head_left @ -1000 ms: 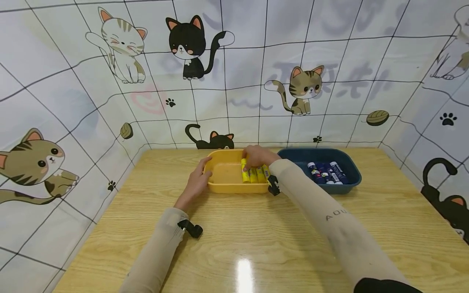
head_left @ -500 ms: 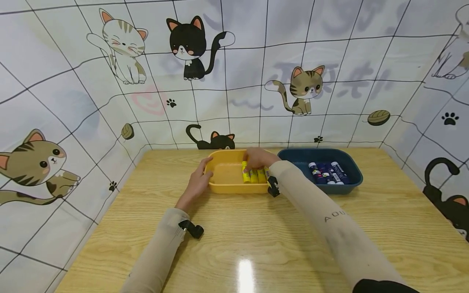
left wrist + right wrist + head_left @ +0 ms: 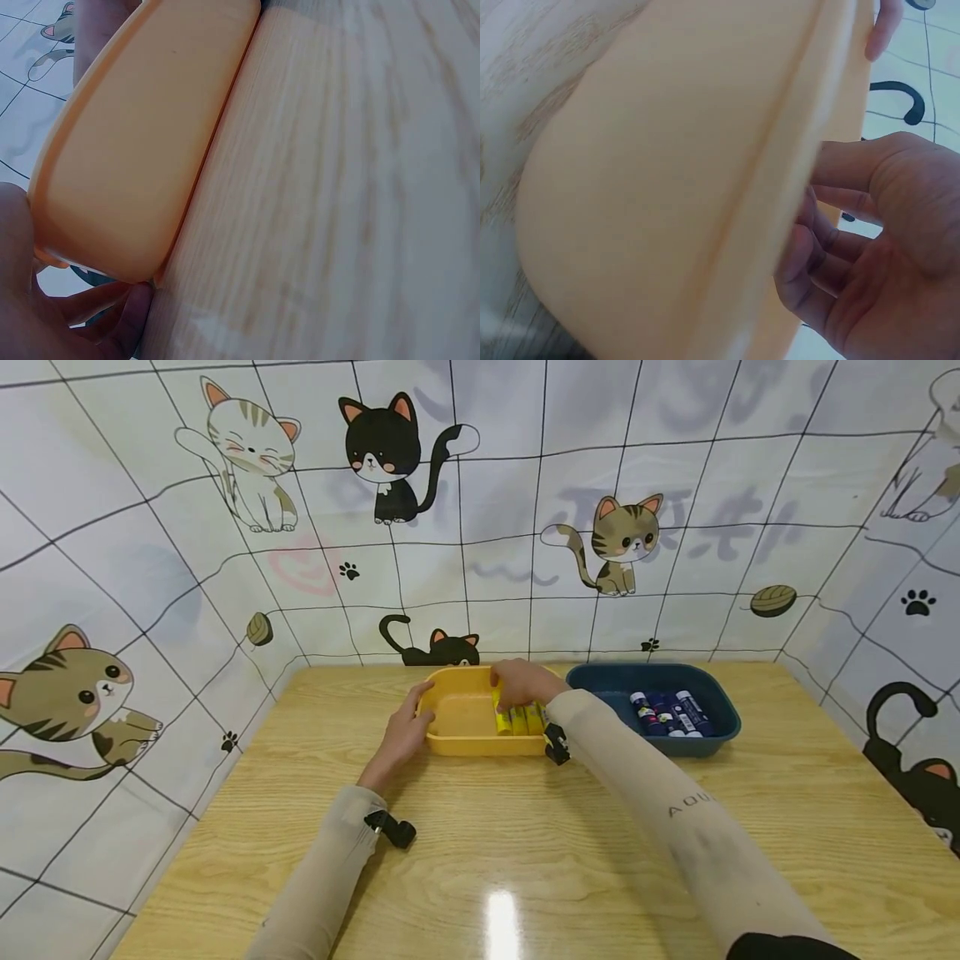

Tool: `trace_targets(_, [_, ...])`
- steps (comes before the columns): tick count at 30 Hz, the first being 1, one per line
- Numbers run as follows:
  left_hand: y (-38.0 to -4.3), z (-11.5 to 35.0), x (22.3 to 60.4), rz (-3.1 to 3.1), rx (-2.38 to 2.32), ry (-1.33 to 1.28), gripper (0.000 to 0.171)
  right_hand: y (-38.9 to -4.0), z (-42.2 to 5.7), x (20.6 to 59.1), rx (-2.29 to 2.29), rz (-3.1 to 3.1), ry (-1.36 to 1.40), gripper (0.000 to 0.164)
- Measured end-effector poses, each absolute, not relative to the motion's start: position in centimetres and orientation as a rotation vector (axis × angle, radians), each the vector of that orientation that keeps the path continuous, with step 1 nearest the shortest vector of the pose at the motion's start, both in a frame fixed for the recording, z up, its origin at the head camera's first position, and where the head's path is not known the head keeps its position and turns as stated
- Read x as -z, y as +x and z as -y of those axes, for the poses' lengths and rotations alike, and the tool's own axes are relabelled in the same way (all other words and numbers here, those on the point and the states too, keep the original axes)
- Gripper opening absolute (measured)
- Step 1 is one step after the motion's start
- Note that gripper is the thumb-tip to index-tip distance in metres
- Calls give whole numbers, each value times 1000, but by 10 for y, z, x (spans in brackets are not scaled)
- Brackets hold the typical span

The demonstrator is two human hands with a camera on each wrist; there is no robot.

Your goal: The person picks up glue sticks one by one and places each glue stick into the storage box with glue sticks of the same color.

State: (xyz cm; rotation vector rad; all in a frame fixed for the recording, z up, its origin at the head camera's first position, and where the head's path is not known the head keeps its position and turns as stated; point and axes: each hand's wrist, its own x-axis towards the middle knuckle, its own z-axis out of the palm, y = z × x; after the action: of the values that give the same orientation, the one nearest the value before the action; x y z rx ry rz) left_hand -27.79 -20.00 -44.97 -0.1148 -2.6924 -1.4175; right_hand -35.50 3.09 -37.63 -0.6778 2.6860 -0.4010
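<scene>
In the head view a yellow plastic tray (image 3: 480, 746) stands at the back of the table. My left hand (image 3: 405, 732) grips its left end, the thumb at the rim and the fingers around the outside. My right hand (image 3: 523, 683) reaches over the tray's right half, and its thumb and fingers pinch the leftmost yellow glue stick (image 3: 503, 724). Several more yellow glue sticks (image 3: 533, 719) lie side by side to its right, partly under the hand. The right wrist view shows curled fingers (image 3: 799, 251) behind the tray wall (image 3: 652, 187), which hides the stick.
Right beside the yellow tray stands a dark blue tray (image 3: 722, 737) with several navy glue sticks (image 3: 693, 713) in it. Both rest on a wooden table (image 3: 480, 843). A cat-printed cloth wall (image 3: 510, 568) rises behind the table and along both sides.
My right hand has shifted slightly left over the yellow glue sticks. My left hand stays at the end of the yellow tray, and both trays stay in place.
</scene>
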Motion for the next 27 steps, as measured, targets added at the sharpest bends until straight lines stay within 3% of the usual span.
trace_targets(14, [-280,201,452,2689,1427,-124,53,-344,-48,361,644,-2630,-836,38])
trace_targets(27, [-279,205,448,2732,1458,-103,54,-292,-106,347,759,-2710,-1033,28])
